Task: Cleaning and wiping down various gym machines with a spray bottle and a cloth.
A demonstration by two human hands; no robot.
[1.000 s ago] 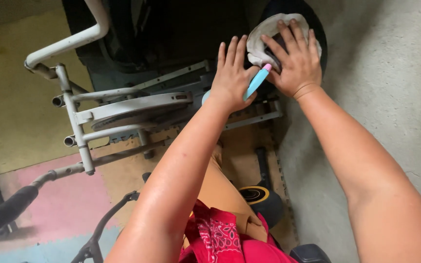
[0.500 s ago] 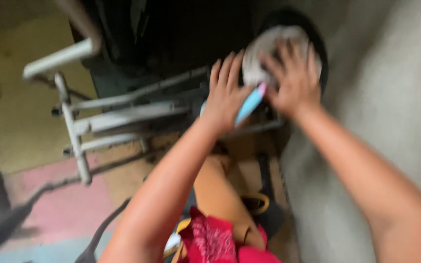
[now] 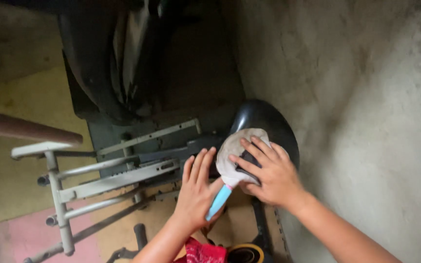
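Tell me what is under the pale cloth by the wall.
The pale cloth lies over a black rounded seat, pressed down by the right hand. The seat's covered part and whatever the blue handle joins are hidden.

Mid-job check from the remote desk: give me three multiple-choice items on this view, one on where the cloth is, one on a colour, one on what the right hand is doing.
1. Where does the pale cloth lie?
A. On the black seat
B. On the pink floor patch
C. Over the grey metal frame

2. What colour is the handle that pokes out beside the left hand?
A. Red
B. Light blue
C. Yellow

3. How is the right hand placed?
A. Lifted clear of everything
B. Closed in a fist round a bar
C. Spread flat, fingers pressing on the cloth

Answers: 1 A, the cloth is draped on the rounded black seat next to the wall. 2 B, the handle is light blue with a pink tip at its upper end. 3 C, the fingers are splayed and rest on the cloth.
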